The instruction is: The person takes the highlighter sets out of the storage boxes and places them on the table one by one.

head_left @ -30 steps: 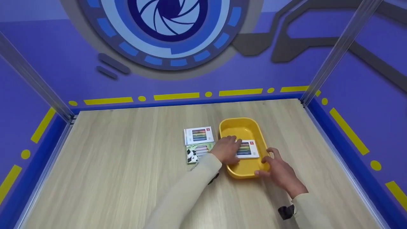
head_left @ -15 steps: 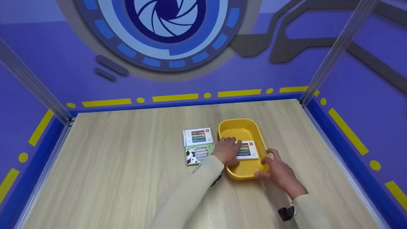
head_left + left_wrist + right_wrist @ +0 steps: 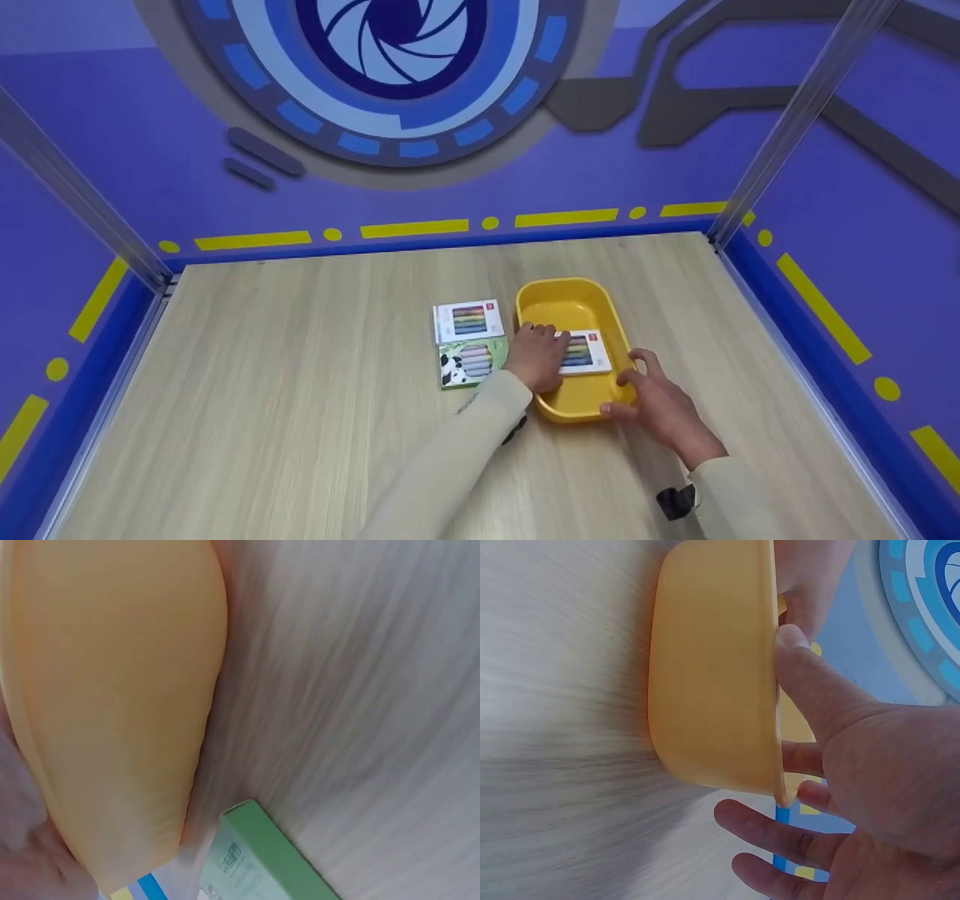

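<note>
A yellow plastic tray (image 3: 574,405) stands upright on the table, with a white crayon box (image 3: 595,354) inside. My left hand (image 3: 537,358) reaches over the tray's left rim and grips the left end of that box, its fingers over the far side and the thumb at the near side. At the right rim, my right hand (image 3: 667,405) holds the tray. In the right wrist view its thumb (image 3: 802,652) lies on the rim, with two fingers inside the tray wall and two outside. Most of the left hand is hidden behind the tray wall (image 3: 120,690) in the left wrist view.
Left of the tray lie another white crayon box (image 3: 469,321) and, nearer, a green panda crayon box (image 3: 474,361), partly behind the left hand and cuff. The wooden table (image 3: 300,390) is bounded by a purple back wall (image 3: 420,199) and side panels.
My left forearm has shifted slightly right, showing more of the panda crayon box. Both hands keep their places at the tray, and the box inside has hardly moved.
</note>
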The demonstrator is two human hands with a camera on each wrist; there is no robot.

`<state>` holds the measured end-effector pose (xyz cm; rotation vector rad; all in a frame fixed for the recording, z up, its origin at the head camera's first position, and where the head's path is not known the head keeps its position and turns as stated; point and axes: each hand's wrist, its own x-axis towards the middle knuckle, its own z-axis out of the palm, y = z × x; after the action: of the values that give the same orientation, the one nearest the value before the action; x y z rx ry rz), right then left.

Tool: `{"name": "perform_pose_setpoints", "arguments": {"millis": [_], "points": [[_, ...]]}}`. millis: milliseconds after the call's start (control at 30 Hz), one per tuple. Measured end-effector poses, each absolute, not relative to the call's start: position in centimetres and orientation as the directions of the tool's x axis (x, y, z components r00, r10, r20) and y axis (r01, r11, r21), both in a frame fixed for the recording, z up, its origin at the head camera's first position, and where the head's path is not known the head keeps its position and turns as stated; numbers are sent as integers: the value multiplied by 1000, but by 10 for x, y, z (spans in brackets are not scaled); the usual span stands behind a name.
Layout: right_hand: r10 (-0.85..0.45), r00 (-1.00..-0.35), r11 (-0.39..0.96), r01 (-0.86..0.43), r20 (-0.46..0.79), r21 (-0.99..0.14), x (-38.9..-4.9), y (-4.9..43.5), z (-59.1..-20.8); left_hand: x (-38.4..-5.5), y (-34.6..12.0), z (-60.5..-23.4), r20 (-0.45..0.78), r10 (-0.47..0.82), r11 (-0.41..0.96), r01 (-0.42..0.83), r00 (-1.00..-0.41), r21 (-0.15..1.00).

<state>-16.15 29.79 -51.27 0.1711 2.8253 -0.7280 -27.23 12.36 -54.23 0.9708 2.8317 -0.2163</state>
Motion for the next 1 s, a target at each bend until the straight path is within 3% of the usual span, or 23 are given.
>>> {"name": "perform_pose_setpoints", "arguments": {"millis": [1000], "points": [[46,-968,875,158,-245,-458,-162,298,-512,-274,123,-548,-161,606,780,622,-779,-71]]}}
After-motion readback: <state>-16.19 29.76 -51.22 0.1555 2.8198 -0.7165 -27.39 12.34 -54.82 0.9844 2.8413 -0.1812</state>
